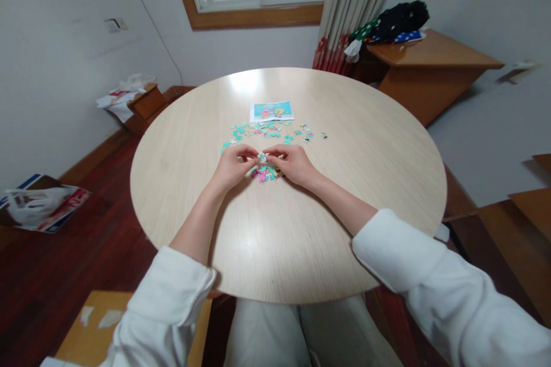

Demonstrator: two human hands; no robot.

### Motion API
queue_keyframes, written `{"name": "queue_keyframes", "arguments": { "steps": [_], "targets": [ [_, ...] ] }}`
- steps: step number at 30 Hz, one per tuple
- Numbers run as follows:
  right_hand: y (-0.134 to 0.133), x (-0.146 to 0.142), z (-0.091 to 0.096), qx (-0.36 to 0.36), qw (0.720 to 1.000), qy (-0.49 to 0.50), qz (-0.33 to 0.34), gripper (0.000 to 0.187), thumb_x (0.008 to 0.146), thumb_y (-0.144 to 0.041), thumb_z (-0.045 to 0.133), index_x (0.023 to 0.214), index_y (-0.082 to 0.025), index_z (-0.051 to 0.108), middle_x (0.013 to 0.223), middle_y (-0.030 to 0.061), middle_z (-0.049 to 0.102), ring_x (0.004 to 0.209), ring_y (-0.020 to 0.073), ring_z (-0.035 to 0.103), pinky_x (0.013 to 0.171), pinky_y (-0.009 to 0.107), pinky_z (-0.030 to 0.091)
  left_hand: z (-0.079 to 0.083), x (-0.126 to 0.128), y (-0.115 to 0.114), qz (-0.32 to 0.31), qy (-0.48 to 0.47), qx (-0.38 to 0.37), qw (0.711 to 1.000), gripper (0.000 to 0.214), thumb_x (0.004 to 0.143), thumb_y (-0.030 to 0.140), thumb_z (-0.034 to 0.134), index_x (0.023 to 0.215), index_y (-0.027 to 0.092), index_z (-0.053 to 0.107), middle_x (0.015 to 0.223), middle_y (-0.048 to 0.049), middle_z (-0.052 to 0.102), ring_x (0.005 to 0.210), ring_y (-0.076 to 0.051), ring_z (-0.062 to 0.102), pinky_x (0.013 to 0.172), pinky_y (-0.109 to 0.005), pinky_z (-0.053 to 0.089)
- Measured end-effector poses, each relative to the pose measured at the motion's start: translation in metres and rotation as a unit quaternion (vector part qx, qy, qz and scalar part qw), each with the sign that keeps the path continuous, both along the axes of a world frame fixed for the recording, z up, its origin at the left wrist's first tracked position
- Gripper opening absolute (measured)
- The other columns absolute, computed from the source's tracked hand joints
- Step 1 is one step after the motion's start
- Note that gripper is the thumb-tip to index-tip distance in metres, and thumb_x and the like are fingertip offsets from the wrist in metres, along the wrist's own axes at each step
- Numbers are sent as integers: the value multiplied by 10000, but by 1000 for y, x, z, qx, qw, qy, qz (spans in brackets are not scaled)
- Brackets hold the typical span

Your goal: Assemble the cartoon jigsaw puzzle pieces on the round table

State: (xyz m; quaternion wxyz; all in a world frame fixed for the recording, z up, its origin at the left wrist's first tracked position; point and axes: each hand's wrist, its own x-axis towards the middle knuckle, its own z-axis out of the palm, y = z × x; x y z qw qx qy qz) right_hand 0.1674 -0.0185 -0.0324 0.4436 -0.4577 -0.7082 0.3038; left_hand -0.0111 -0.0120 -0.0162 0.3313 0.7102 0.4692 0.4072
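Between my two hands, just above the table, is a small cluster of puzzle pieces [263,157], pale and teal. My left hand [236,167] pinches it from the left, thumb and fingertips closed. From the other side my right hand [293,164] pinches it the same way. Directly below lies a joined part of the jigsaw puzzle [267,174], pink, teal and yellow, partly hidden by my hands. Loose puzzle pieces [274,131] are scattered beyond my hands. Behind them lies a reference picture [272,111] with pink and yellow cartoon figures on blue.
Everything rests on a round, light wooden table [293,241]. A wooden cabinet [434,49] with dark dotted cloth stands at the back right, near a curtain [357,0]. On the floor at left is a plastic bag [37,203]; a cardboard box [94,321] sits at lower left.
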Motion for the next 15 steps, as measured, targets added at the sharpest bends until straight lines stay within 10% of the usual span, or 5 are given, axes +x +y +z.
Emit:
{"name": "queue_keyframes", "arguments": {
  "steps": [15],
  "targets": [
    [-3,-1,2,-6,999,-48,-16,178,802,-120,628,889,-180,771,880,51,759,787,157,669,751,283,513,-5,3,2,21,35,-7,999,57,664,191,659,630,152,683,613,-9,658,561,-103,510,561,-238,388]
  ]
}}
